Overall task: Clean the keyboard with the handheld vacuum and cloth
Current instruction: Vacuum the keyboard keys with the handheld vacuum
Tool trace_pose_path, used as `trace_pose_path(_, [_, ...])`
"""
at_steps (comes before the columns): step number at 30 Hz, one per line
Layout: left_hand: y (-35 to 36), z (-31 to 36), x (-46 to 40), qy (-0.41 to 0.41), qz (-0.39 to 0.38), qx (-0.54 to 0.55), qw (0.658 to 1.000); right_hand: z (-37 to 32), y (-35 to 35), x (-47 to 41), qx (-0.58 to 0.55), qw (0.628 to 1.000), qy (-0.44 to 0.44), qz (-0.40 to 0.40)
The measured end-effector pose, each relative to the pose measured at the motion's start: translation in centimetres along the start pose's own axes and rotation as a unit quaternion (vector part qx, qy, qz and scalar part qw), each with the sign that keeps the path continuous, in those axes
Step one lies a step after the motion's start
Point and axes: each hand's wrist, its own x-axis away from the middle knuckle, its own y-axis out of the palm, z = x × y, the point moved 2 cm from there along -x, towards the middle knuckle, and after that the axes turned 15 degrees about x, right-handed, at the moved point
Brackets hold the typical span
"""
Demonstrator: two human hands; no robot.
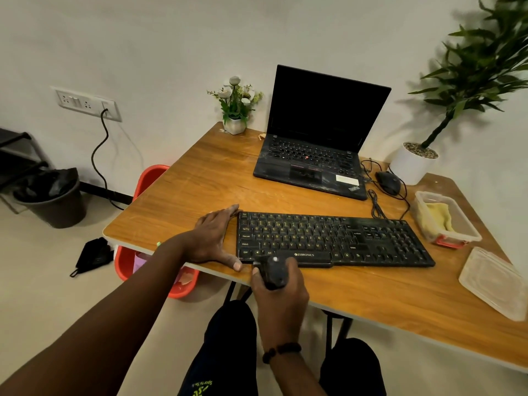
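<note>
A black keyboard (337, 238) lies on the wooden table (200, 184) near its front edge. My left hand (214, 238) rests flat on the table with straight fingers against the keyboard's left end. My right hand (281, 292) grips a small black handheld vacuum (273, 271), whose nozzle touches the keyboard's front left edge by the spacebar. A yellow cloth (440, 217) lies in an open clear plastic box (457, 238) right of the keyboard.
An open black laptop (317, 144) stands behind the keyboard, with a black mouse (388, 182) and cables to its right. A box lid (491, 281) lies at the right edge. Flower pot (235, 125), white plant pot (411, 164), red tub (148, 178), dark bin (57, 204).
</note>
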Motion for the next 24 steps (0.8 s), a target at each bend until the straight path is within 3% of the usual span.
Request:
trace_pose_path(2, [-0.1, -0.1, 0.0, 0.005, -0.002, -0.004, 1.0, -1.1, 0.9, 0.5, 0.017, 0.999, -0.045, -0.016])
trace_pose_path(10, [-0.9, 0.6, 0.0, -0.001, -0.047, 0.029, 0.998, -2.7, 1.2, -0.9, 0.021, 0.994, -0.054, -0.089])
trace_pose_path(12, [-1.3, 0.9, 0.1, -0.012, -0.052, 0.042, 0.998, -3.1, 1.5, -1.5, 0.019, 0.987, -0.037, -0.154])
trace_pose_path(13, [-1.5, 0.9, 0.2, -0.014, -0.051, 0.047, 0.997, -3.3, 1.7, -2.0, -0.069, 0.974, 0.016, -0.216])
trace_pose_path(15, [-1.7, 0.8, 0.3, -0.014, -0.052, 0.059, 0.997, -3.8, 1.4, -2.9, -0.318, 0.883, 0.135, -0.318])
trace_pose_path(16, [-1.7, 0.8, 0.4, -0.017, -0.054, 0.069, 0.996, -3.9, 0.7, -3.5, -0.426, 0.822, 0.198, -0.323])
trace_pose_path(17, [-1.7, 0.8, 0.6, -0.022, -0.056, 0.079, 0.995, -3.7, -0.3, -4.1, -0.481, 0.785, 0.24, -0.307])
trace_pose_path(18, [-1.6, 0.8, 0.7, -0.025, -0.059, 0.088, 0.994, -3.2, -1.3, -4.7, -0.488, 0.78, 0.261, -0.29])
trace_pose_path(24, [-1.7, 1.1, 1.0, -0.023, -0.084, 0.153, 0.984, 2.4, -6.2, -6.5, -0.417, 0.839, 0.288, -0.198])
